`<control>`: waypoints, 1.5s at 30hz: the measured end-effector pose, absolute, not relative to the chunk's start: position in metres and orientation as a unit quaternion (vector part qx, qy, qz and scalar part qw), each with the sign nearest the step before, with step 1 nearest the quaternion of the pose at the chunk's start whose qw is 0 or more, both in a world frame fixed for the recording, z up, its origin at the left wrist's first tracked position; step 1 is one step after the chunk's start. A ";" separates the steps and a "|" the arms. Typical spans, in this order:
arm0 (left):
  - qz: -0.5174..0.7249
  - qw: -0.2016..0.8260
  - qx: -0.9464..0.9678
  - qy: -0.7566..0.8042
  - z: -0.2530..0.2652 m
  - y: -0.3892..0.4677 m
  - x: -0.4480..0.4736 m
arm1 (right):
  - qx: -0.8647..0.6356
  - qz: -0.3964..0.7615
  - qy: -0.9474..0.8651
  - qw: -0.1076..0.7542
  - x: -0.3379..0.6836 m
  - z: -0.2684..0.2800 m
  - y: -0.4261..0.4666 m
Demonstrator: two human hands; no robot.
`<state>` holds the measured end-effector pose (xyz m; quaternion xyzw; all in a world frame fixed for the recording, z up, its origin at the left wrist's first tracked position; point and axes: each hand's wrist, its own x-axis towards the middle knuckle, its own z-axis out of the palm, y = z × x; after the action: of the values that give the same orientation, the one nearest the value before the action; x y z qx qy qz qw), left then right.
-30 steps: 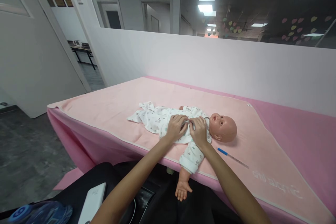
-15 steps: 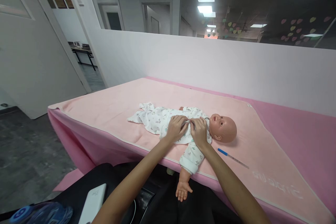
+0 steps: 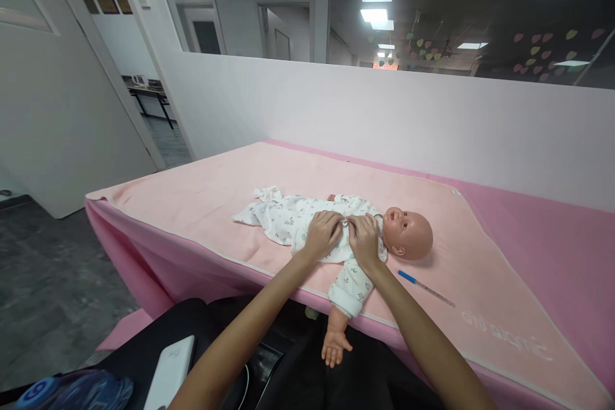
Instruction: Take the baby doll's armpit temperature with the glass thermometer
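Observation:
A baby doll (image 3: pixel 414 237) lies on its back across the table, its head to the right. It wears a white patterned baby shirt (image 3: pixel 273 221), and one doll arm hangs over the front edge. Over the doll's chest, my left hand (image 3: pixel 325 234) is closed on the front of the shirt, fingertips pinching the cloth. Just to its right, my right hand (image 3: pixel 364 238) pinches the same shirt front from the other side. Between the fingertips shows a small round spot, perhaps a snap. The fingers partly hide the cloth they hold.
A pink-covered table (image 3: pixel 202 192) bears the doll. A blue-capped pen-like stick (image 3: pixel 425 287) lies near the doll's head. On my lap side are a white power bank (image 3: pixel 169 371) and a blue bottle (image 3: pixel 81 391). A white wall (image 3: pixel 384 122) stands behind.
Both hands stay at the shirt front, with the fingertips shifted slightly. A small round spot now shows between them. The doll has not moved.

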<state>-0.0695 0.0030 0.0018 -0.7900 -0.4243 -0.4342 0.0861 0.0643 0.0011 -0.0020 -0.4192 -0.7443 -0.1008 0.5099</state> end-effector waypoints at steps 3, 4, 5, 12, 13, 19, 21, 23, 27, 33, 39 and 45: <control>-0.439 0.082 -0.789 -0.422 0.002 0.003 -0.069 | -0.418 -0.099 -0.744 0.512 0.064 -0.002 0.001; -0.441 0.085 -0.787 -0.423 0.001 0.003 -0.069 | -0.417 -0.099 -0.743 0.514 0.064 -0.002 0.001; -0.443 0.089 -0.785 -0.424 0.001 0.003 -0.069 | -0.417 -0.099 -0.742 0.516 0.064 -0.002 0.001; -0.450 0.106 -0.772 -0.436 0.001 0.002 -0.068 | -0.415 -0.098 -0.731 0.533 0.063 0.000 -0.001; -0.450 0.105 -0.771 -0.437 0.001 0.002 -0.068 | -0.414 -0.098 -0.728 0.538 0.064 0.001 -0.002; -0.452 0.093 -0.770 -0.440 0.002 0.001 -0.069 | -0.412 -0.112 -0.725 0.540 0.064 0.006 -0.006; -0.450 0.091 -0.768 -0.446 0.002 0.001 -0.069 | -0.413 -0.113 -0.733 0.529 0.064 0.006 -0.005; -0.449 0.089 -0.766 -0.451 0.001 0.002 -0.069 | -0.415 -0.111 -0.737 0.522 0.064 0.006 -0.004; -0.457 0.076 -0.761 -0.454 0.001 0.002 -0.068 | -0.418 -0.104 -0.744 0.511 0.064 0.004 -0.003; -0.454 0.064 -0.769 -0.445 0.003 0.001 -0.068 | -0.420 -0.112 -0.740 0.513 0.063 0.002 -0.001; -0.457 0.064 -0.770 -0.440 0.003 0.001 -0.068 | -0.417 -0.117 -0.735 0.521 0.063 0.002 0.000; -0.456 0.057 -0.777 -0.430 0.004 0.000 -0.067 | -0.415 -0.117 -0.731 0.528 0.062 0.003 -0.001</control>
<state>-0.0668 -0.0003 0.0042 -0.7774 -0.4297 -0.4559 0.0568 0.0623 -0.0013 0.0026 -0.4151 -0.7314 -0.1167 0.5283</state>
